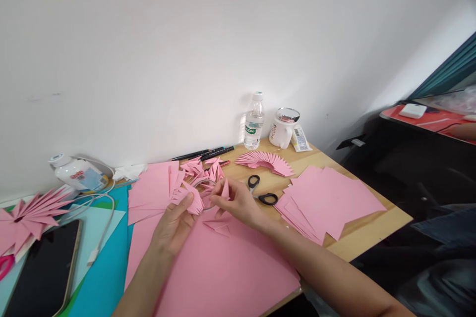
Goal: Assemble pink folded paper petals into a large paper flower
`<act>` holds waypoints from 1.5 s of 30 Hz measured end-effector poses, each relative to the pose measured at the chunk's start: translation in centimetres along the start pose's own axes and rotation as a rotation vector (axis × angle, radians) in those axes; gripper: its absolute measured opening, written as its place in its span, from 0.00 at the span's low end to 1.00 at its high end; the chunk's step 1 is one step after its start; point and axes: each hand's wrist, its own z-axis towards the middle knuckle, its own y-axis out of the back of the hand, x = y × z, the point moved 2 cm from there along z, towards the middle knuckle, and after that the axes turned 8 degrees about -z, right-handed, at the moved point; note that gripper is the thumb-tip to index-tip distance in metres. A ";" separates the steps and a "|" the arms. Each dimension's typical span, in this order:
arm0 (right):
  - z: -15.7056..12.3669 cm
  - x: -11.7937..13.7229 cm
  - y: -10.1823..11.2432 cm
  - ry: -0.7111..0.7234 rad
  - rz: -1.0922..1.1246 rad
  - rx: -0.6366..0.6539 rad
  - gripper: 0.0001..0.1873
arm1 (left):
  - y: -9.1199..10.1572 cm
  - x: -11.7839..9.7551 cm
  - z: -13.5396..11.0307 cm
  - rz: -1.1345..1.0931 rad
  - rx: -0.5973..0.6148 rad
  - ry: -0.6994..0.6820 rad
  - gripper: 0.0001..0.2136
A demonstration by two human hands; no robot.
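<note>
My left hand (174,225) rests on a big pink sheet (219,272) and its fingers pinch the near edge of a ring of folded pink paper points (199,178). My right hand (238,203) is closed on a single folded pink paper piece (225,189), held against the ring's right side. A couple of loose folded pieces (219,226) lie on the sheet just below the hands. Black-handled scissors (262,190) lie right of my right hand.
A fan of folded pink pieces (266,161) and a stack of pink squares (327,203) lie to the right. A water bottle (254,121), white mug (282,129) and pens (208,153) stand by the wall. A phone (42,267), cable and a pink paper star (26,215) are at left.
</note>
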 end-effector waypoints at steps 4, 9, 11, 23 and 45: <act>-0.3 0.2 -0.4 0.008 -0.058 -0.022 0.08 | -0.1 0.4 -0.2 0.004 0.049 0.063 0.04; -0.3 0.4 -0.4 0.034 -0.106 -0.006 0.03 | -0.1 0.6 -0.3 0.062 0.104 0.069 0.03; -0.3 0.4 -0.4 0.029 -0.109 -0.013 0.03 | -0.1 0.7 -0.2 0.083 0.111 0.069 0.03; -0.7 0.4 -0.6 0.143 -0.239 -0.022 0.01 | -0.4 0.7 -0.4 0.122 0.111 0.045 0.05; -0.7 -0.4 -0.6 0.082 -0.250 -0.051 0.01 | 0.2 0.9 0.0 0.120 0.078 0.128 0.03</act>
